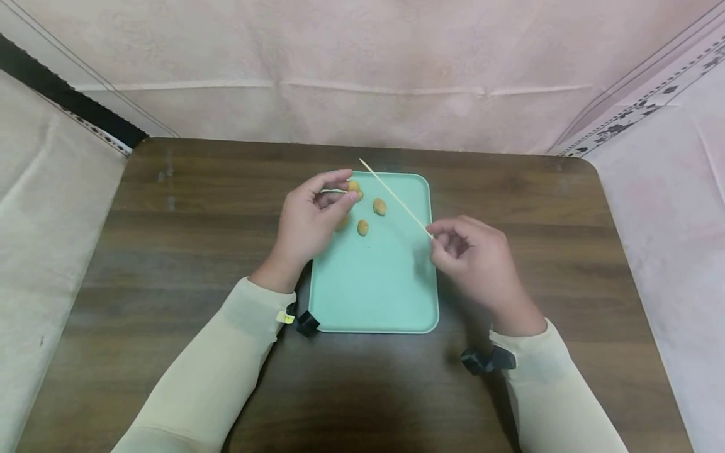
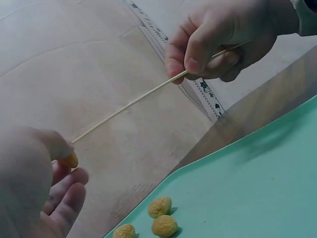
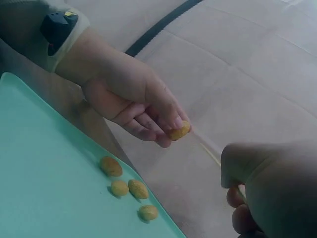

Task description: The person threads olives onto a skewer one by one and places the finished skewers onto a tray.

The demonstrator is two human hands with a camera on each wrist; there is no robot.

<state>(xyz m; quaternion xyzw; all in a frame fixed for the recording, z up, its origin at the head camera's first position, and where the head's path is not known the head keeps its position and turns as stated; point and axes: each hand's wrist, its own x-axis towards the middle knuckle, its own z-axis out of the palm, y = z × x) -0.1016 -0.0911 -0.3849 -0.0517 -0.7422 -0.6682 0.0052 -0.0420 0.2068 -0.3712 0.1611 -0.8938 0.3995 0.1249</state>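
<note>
Between thumb and fingertips, my left hand [image 1: 308, 220] pinches a small yellow-brown ball [image 3: 180, 130] with a wrinkled surface, above the tray's far left part. My right hand [image 1: 476, 255] holds a thin wooden skewer [image 1: 394, 196] near one end, at the tray's right edge. The skewer slants up toward the left hand's fingertips; whether its tip touches the held ball I cannot tell. Several similar balls [image 2: 164, 226] lie loose on the mint-green tray [image 1: 374, 296], below the left hand. In the head view, the left hand partly hides some of them.
The tray rests on a dark brown wooden table [image 1: 187, 270]. Pale cloth [image 1: 362, 82] hangs behind the table and at both sides. Black wrist devices [image 1: 308, 323] sit at both cuffs, the left one above the tray's near left corner.
</note>
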